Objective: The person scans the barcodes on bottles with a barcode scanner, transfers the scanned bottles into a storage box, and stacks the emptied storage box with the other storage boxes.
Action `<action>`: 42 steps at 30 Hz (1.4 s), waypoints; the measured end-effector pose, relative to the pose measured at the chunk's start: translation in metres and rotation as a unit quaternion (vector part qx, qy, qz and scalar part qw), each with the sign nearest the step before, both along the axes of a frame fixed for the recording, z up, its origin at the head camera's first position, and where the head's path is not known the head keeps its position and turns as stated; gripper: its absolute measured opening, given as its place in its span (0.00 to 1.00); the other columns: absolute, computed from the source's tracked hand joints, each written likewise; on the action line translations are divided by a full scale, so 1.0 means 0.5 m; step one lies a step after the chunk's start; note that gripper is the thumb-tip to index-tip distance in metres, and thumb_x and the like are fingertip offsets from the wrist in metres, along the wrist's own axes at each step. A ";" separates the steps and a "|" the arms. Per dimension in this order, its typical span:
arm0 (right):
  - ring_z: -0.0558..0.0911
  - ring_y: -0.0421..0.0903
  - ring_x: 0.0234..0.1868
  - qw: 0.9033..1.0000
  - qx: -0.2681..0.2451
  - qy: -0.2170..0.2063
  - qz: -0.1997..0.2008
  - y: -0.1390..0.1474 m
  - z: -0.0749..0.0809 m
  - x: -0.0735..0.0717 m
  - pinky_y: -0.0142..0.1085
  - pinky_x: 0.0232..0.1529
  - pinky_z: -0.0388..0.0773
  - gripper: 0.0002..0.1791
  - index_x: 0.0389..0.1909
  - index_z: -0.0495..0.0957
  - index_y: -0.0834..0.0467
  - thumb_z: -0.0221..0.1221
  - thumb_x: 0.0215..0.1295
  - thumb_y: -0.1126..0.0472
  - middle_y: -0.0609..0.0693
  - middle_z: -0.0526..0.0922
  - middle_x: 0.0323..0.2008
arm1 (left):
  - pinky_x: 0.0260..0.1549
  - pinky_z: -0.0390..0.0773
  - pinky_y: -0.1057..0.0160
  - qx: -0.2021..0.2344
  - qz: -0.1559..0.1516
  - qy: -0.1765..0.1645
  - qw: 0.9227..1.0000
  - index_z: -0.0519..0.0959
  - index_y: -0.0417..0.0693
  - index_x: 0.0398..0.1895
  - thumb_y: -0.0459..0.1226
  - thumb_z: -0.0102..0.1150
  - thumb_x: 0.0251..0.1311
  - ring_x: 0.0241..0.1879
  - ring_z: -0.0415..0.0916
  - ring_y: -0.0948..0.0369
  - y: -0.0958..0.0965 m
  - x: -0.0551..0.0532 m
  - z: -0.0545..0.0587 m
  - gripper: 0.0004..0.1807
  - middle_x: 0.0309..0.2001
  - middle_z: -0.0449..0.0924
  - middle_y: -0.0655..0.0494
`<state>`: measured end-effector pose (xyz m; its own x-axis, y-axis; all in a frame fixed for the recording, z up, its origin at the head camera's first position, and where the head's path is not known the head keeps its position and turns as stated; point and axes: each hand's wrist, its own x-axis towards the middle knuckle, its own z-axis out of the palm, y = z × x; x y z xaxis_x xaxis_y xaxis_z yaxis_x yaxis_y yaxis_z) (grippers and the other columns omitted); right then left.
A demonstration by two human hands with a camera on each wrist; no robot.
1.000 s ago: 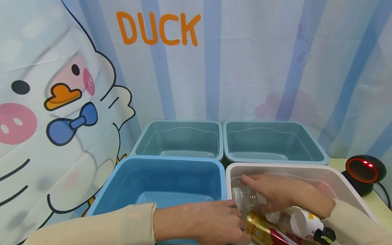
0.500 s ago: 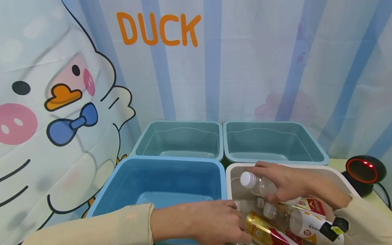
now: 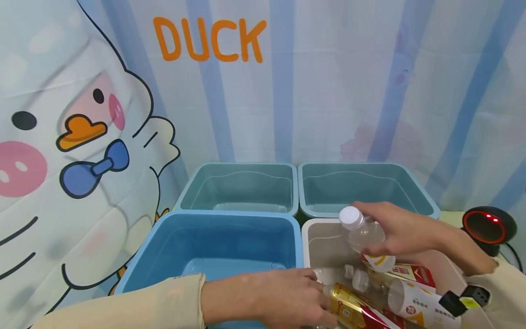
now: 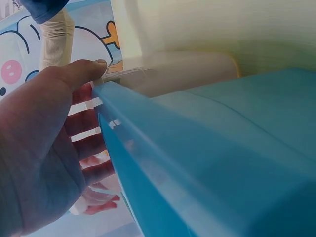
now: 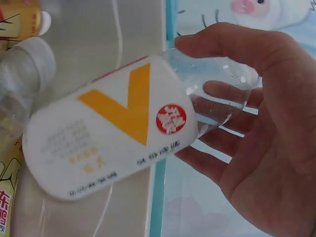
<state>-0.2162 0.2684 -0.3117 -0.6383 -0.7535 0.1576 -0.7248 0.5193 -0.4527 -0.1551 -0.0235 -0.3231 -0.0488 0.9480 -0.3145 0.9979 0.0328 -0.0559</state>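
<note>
My right hand grips a clear plastic bottle with a white cap by its upper part, above the whitish bin. The right wrist view shows its white label with a yellow V, thumb on one side and fingers on the other. My left hand rests over the rim between the blue bin and the whitish bin. Its palm and fairly straight fingers show in the left wrist view, beside the blue rim. Near its fingertips lie a clear bottle and a gold can.
More clear bottles, including one with a white label, and a red-and-white carton lie in the whitish bin. Behind stand two teal bins. A black round device with red lights stands at the right.
My right hand has lifted the clear bottle up and to the right, out of the pile in the whitish bin. The left hand stays nearly still.
</note>
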 end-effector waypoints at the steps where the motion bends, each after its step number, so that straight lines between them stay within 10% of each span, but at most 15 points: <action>1: 0.82 0.38 0.45 1.000 -0.004 0.010 0.001 0.003 0.003 -0.002 0.40 0.42 0.83 0.32 0.62 0.70 0.47 0.75 0.60 0.56 0.38 0.81 0.48 | 0.68 0.62 0.66 0.001 0.001 0.002 1.000 0.78 0.67 0.66 0.53 0.56 0.76 0.58 0.72 0.73 -0.002 0.000 0.000 0.20 0.59 0.80 0.72; 13: 0.80 0.44 0.54 0.988 -0.116 -0.008 -0.101 0.065 0.017 -0.008 0.45 0.49 0.83 0.43 0.74 0.61 0.55 0.72 0.61 0.65 0.50 0.75 0.59 | 0.66 0.62 0.67 0.014 0.002 -0.001 1.000 0.78 0.67 0.64 0.53 0.54 0.77 0.56 0.73 0.74 -0.010 0.002 -0.008 0.17 0.56 0.80 0.73; 26: 0.84 0.45 0.56 0.943 -0.304 -0.058 -0.124 0.137 0.056 -0.001 0.38 0.45 0.84 0.31 0.70 0.63 0.62 0.57 0.68 0.80 0.55 0.79 0.62 | 0.67 0.62 0.67 0.008 -0.001 0.009 1.000 0.78 0.68 0.66 0.53 0.53 0.78 0.57 0.72 0.73 -0.002 0.003 -0.003 0.18 0.57 0.80 0.73; 42: 0.87 0.46 0.52 0.883 -0.448 -0.091 -0.104 0.226 0.032 -0.005 0.35 0.46 0.83 0.37 0.75 0.58 0.58 0.50 0.69 0.85 0.55 0.79 0.56 | 0.67 0.62 0.68 0.006 0.008 -0.010 1.000 0.77 0.69 0.67 0.54 0.55 0.76 0.58 0.72 0.74 0.002 0.001 -0.008 0.20 0.60 0.80 0.73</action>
<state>-0.2188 0.3815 -0.2957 -0.8248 -0.2410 0.5115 -0.5284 0.0069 -0.8489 -0.1544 -0.0227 -0.3271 -0.0578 0.9506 -0.3050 0.9981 0.0492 -0.0357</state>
